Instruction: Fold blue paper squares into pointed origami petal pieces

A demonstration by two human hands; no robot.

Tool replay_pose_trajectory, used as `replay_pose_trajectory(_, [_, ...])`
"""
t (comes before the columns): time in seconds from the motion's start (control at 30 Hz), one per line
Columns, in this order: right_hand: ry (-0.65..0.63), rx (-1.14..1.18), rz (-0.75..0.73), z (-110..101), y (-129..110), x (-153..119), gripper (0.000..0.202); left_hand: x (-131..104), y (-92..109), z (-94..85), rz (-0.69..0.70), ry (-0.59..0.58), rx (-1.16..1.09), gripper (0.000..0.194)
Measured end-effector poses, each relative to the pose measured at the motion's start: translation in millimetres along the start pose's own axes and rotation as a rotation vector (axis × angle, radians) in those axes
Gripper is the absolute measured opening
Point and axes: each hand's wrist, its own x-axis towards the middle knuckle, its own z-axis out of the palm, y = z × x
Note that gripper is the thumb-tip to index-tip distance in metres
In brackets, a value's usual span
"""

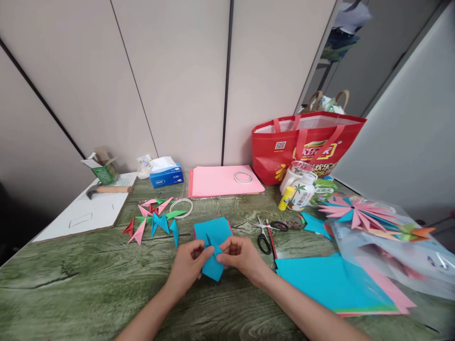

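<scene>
A small folded piece of blue paper (214, 268) is held between both hands near the middle of the table. My left hand (190, 265) pinches its left side with thumb and fingers. On the right side, my right hand (241, 258) grips it the same way, the two thumbs close together. Just behind lies a stack of square blue paper (216, 227) with a red edge showing. Folded pink, red, green and blue paper pieces (159, 223) are scattered to the left of the stack. Scissors (263, 234) lie open to the right, beside a red pencil (272, 240).
Large blue sheets (327, 282) lie at the right, near a plastic bag (398, 251) and a pink paper star (359, 215). Behind stand a red bag (266, 156), a white jar (302, 189), a glue stick (286, 198) and a tissue box (166, 176). A hammer (110, 189) rests left.
</scene>
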Motion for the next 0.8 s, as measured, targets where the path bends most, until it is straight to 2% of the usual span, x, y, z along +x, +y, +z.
replay_pose_trajectory(0.2, [-0.012, -0.076, -0.097, 1, 0, -2, 0.036, -2, -3, 4.8, -0.017, -0.021, -0.164, 0.031])
replay_pose_trajectory(0.33, [-0.035, -0.076, -0.065, 1, -4, -4, 0.039, -2, -3, 6.7, -0.046, -0.035, -0.255, 0.032])
replay_pose_trajectory(0.47, [-0.064, -0.027, -0.006, 0, -7, -4, 0.036, -2, -2, 4.0, -0.026, -0.036, -0.195, 0.033])
replay_pose_trajectory(0.57, [-0.049, 0.002, -0.015, -1, -7, -3, 0.035, -3, 1, 1.1, -0.021, -0.129, -0.139, 0.033])
replay_pose_trajectory(0.67, [-0.049, -0.026, -0.040, -1, -7, -3, 0.036, -6, 7, 1.1, -0.045, -0.302, -0.126, 0.031])
replay_pose_trajectory(0.8, [-0.074, -0.004, -0.051, -2, -6, -3, 0.036, -9, 12, 4.3, -0.075, -0.347, -0.105, 0.030])
